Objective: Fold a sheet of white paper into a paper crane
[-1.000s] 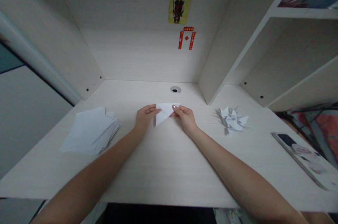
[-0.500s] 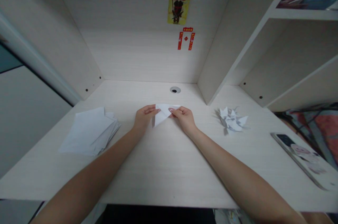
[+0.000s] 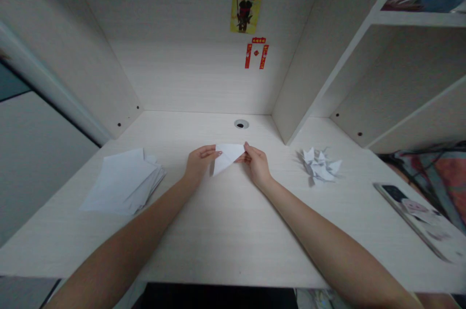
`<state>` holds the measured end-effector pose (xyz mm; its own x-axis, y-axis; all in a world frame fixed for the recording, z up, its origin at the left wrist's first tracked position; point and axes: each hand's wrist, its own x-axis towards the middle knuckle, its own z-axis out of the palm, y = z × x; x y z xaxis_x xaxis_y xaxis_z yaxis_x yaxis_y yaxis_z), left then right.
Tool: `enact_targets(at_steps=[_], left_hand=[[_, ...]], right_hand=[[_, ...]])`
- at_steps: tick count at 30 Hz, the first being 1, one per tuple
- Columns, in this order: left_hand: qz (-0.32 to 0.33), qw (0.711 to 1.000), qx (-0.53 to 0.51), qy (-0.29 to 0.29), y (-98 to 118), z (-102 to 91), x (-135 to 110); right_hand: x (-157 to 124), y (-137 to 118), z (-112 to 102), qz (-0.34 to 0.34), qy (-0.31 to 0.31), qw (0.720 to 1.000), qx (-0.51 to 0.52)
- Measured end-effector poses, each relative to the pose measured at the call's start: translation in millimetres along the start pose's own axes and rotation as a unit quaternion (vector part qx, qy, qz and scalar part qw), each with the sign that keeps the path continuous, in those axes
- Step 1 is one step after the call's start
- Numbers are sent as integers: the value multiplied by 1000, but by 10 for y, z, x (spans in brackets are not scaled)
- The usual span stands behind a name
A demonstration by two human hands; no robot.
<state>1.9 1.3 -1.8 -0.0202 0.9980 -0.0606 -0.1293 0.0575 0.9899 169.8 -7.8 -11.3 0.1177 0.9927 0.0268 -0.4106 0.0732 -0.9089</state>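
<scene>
A small folded sheet of white paper (image 3: 228,154) is held between my two hands above the middle of the desk. It has a straight top edge, a slanting fold, and a point hanging down at its left. My left hand (image 3: 200,161) pinches its left side, thumb on the front face. At the right corner my right hand (image 3: 256,161) grips the paper, thumb by the upper edge and the other fingers curled behind and below. Parts of the fingers behind the paper are hidden.
A stack of white paper sheets (image 3: 124,180) lies to the left on the desk (image 3: 225,236). On the right is a cluster of folded white paper pieces (image 3: 321,165), with a phone (image 3: 418,221) nearer the right edge. A round cable hole (image 3: 241,124) sits near the back panel.
My right thumb has slid from the middle of the paper up to its upper right corner, uncovering more of the front face. The left hand has barely moved.
</scene>
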Motion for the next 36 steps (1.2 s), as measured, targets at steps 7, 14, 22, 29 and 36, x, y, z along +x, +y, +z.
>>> enact_targets(at_steps=[7, 14, 22, 29, 36], left_hand=[[-1, 1000, -25, 19, 4, -30, 30], [12, 1000, -24, 8, 5, -14, 15], [14, 998, 33, -53, 41, -13, -28], [22, 993, 65, -91, 16, -7, -36], [21, 990, 67, -122, 3, -16, -44]], right_hand=[[-18, 11, -21, -19, -79, 986, -143], [-86, 76, -29, -64, -118, 945, -299], [-32, 97, -50, -81, -71, 961, -255], [-6, 137, -52, -24, -58, 986, -151], [-2, 159, -79, -37, -50, 980, -188]])
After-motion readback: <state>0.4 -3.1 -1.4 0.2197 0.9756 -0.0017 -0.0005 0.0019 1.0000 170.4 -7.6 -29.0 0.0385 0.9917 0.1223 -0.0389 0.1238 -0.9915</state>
